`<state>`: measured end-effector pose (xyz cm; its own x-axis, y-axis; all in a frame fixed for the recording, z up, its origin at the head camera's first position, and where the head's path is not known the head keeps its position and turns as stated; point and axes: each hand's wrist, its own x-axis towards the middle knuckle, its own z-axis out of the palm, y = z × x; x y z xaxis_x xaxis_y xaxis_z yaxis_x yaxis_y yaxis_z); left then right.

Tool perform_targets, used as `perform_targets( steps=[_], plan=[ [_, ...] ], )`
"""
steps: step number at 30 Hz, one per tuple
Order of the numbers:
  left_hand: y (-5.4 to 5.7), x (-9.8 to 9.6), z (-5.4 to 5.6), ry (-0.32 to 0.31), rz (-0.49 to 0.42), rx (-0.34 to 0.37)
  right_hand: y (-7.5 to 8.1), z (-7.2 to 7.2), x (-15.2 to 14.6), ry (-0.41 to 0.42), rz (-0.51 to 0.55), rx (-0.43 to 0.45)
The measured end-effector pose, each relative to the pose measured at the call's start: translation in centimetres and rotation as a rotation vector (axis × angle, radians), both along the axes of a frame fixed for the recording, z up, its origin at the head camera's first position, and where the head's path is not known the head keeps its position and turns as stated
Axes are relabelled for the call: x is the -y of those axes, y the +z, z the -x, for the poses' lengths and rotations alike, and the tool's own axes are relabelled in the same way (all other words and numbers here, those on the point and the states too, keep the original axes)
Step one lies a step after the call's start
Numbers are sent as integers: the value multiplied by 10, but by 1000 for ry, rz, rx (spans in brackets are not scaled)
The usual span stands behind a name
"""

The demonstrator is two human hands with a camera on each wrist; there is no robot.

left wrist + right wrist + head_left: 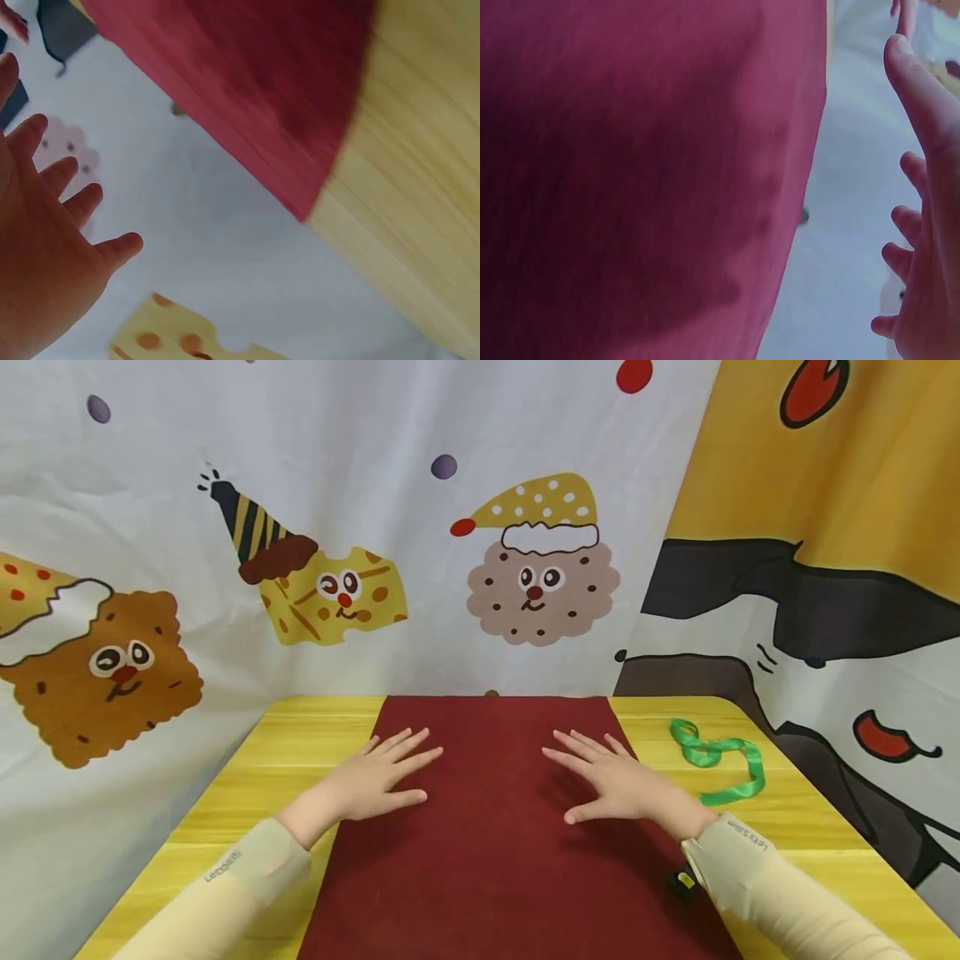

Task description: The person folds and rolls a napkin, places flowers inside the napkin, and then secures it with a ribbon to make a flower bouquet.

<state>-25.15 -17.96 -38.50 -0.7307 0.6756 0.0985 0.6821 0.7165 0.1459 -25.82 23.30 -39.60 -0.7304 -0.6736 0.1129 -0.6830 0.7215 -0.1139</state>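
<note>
Both hands hover palm-down over a dark red cloth [495, 877], fingers spread and nothing held. My left hand [375, 781] is above the cloth's left edge, and my right hand [615, 781] is above its right edge, casting a shadow on it. The left wrist view shows the left hand [52, 247] with its fingers apart. In the right wrist view the right hand [930, 225] has its thumb away from the other fingers. A curled green ribbon [738, 789] lies on the wood to the right of the right hand.
The cloth runs down the middle of a yellow wooden table [300, 735]. A small black object with a yellow mark [684, 882] sits by the right sleeve [757, 877]. Behind the table hangs a white curtain [420, 652] with cartoon prints.
</note>
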Motion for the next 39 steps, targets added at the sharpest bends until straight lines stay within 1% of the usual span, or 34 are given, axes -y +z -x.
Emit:
perform_targets(
  steps=[4,7,12,16,20,22,25,29,31,33,36,37,39],
  plan=[
    [-1,-19,-13,-67,37,-17,-2,-9,11,40,-29,19],
    [1,-31,-23,-117,55,-40,-2,-15,18,75,-34,12],
    [5,-51,-41,-199,92,-80,0,-29,27,145,-22,22],
    [5,-64,-56,-281,111,-122,-2,-42,30,195,-7,16],
    [4,-75,-70,-362,115,-172,-4,-55,29,244,22,-1],
    [4,-79,-76,-397,114,-180,-4,-61,28,263,36,4],
    [2,-84,-85,-441,114,-186,-3,-71,27,269,44,15],
    [-2,-90,-96,-513,102,-224,-2,-82,22,271,45,29],
    [-4,-93,-100,-555,94,-246,0,-87,19,282,47,36],
    [-7,-96,-104,-593,86,-247,2,-90,16,292,49,49],
    [-9,-99,-109,-633,79,-251,6,-93,13,305,74,119],
    [-9,-100,-111,-643,76,-250,7,-94,12,309,89,162],
    [-10,-101,-112,-657,74,-258,8,-94,8,315,124,277]
  ],
)
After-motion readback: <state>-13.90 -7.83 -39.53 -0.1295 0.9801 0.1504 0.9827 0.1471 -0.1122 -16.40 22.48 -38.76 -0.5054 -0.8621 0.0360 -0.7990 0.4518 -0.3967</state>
